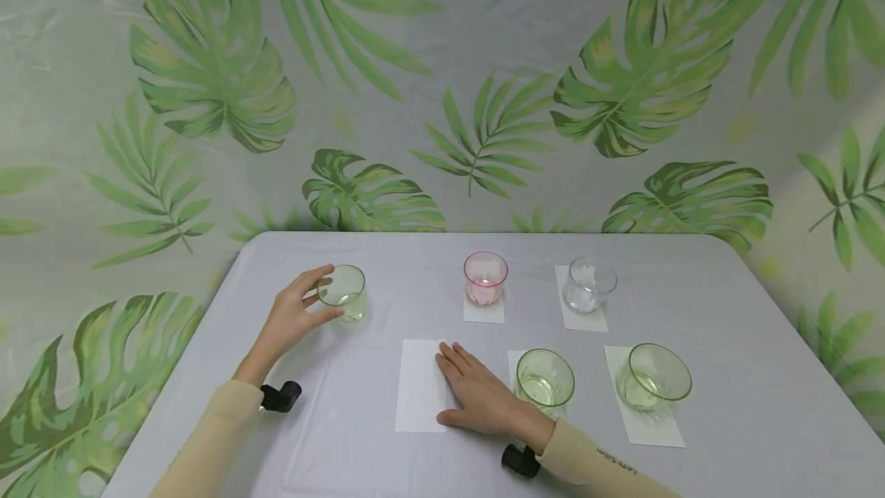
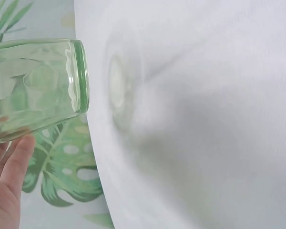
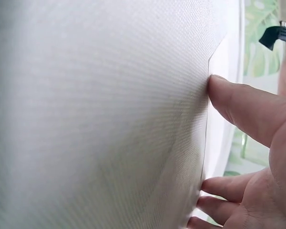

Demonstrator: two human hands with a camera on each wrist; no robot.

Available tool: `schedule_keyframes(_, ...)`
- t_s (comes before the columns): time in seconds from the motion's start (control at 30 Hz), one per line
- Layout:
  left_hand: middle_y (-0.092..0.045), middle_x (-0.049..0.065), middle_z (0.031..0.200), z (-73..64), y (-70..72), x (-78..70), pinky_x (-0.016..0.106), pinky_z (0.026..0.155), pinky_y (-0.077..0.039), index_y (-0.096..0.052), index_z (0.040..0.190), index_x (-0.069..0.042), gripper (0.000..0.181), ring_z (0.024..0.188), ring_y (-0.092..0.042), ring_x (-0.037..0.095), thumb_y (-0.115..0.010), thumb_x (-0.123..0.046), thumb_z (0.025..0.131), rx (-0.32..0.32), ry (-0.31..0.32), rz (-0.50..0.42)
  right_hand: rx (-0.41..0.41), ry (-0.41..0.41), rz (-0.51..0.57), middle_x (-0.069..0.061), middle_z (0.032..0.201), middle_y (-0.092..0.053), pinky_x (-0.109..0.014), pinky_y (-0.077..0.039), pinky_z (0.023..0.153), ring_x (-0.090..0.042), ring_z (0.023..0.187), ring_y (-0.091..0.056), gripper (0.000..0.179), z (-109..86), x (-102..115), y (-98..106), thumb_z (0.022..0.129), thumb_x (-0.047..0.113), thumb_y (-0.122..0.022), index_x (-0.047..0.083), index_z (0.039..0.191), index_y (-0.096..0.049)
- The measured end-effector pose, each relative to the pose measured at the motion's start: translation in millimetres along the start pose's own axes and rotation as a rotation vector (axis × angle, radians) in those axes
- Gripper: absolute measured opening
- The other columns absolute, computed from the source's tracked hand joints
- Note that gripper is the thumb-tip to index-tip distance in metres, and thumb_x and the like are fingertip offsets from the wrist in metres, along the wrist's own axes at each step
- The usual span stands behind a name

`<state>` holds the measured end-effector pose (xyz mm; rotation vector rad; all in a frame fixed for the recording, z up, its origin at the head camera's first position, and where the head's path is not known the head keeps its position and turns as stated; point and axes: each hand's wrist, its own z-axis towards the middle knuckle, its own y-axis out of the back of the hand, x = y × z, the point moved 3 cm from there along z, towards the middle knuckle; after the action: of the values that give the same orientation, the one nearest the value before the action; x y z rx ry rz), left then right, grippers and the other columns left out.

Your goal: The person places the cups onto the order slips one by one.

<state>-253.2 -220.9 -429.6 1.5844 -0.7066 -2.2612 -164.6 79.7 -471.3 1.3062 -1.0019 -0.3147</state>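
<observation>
My left hand (image 1: 293, 313) grips a pale green glass (image 1: 351, 302) between thumb and fingers at the back left of the table. In the left wrist view the glass (image 2: 38, 90) hangs just above the white cloth, its base apart from the surface and a shadow beneath. Farther right and nearer the front, my right hand (image 1: 480, 398) rests on the right edge of a white paper rectangle (image 1: 419, 386), fingers and thumb stretched out. The right wrist view shows its thumb (image 3: 243, 102) and fingertips touching the paper's edge.
A pink glass (image 1: 485, 290), a colourless glass (image 1: 582, 300) and a green glass (image 1: 643, 398) each stand on white paper. Another green glass (image 1: 545, 383) is close behind my right wrist, at its own paper. White cloth (image 1: 332, 436) covers the table; a leaf-patterned curtain (image 1: 484, 60) hangs behind.
</observation>
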Motion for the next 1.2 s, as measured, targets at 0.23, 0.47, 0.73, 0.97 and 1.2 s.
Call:
schedule_keyframes(0.23,-0.046,0.014,0.139,-7.5,-13.8,-17.4,0.038,0.099,-0.043,-0.045,0.140,-0.002,0.073,0.124,-0.047,0.034,-0.080,-0.009,0.077,0.052,-0.045,-0.031,-0.008,0.013,-0.011,-0.023,0.152,-0.025,-0.046,-0.020,0.113,-0.037,0.141,-0.019,0.084,0.2,-3.6,-3.2,0.085,0.036,-0.073,-0.009,0.144,-0.032)
schedule_keyframes(0.47,-0.047,0.026,0.133,-21.2,-22.8,-67.4,0.046,0.096,-0.044,-0.045,0.136,0.008,0.070,0.120,-0.048,0.043,-0.078,0.004,0.075,0.100,-0.083,-0.058,0.011,-0.011,-0.009,-0.021,0.153,-0.023,-0.046,-0.019,0.113,-0.037,0.141,-0.017,0.084,0.9,-0.6,-2.6,0.085,0.036,-0.072,-0.008,0.144,-0.031)
schedule_keyframes(0.73,-0.048,0.027,0.132,-28.5,-40.3,-77.4,0.046,0.095,-0.045,-0.046,0.135,0.009,0.070,0.119,-0.049,0.042,-0.079,0.005,0.073,0.166,-0.125,-0.106,0.005,-0.014,-0.031,-0.021,0.153,-0.024,-0.046,-0.020,0.113,-0.038,0.141,-0.017,0.085,0.7,0.3,-2.1,0.085,0.038,-0.072,-0.008,0.144,-0.032)
schedule_keyframes(0.97,-0.050,0.024,0.132,-34.2,-54.7,-87.0,0.047,0.093,-0.046,-0.047,0.135,0.006,0.070,0.118,-0.050,0.041,-0.080,0.005,0.072,0.224,-0.156,-0.112,-0.003,-0.020,-0.039,-0.020,0.153,-0.025,-0.046,-0.021,0.113,-0.038,0.141,-0.018,0.085,1.1,-0.2,-2.7,0.085,0.039,-0.072,-0.007,0.144,-0.033)
schedule_keyframes(1.2,-0.049,0.024,0.132,-38.9,-66.8,-91.1,0.047,0.093,-0.047,-0.047,0.134,0.008,0.071,0.117,-0.050,0.040,-0.080,0.007,0.071,0.284,-0.177,-0.136,-0.003,-0.019,-0.046,-0.019,0.153,-0.025,-0.046,-0.022,0.112,-0.037,0.141,-0.018,0.085,1.7,-0.9,-4.0,0.085,0.041,-0.071,-0.007,0.144,-0.034)
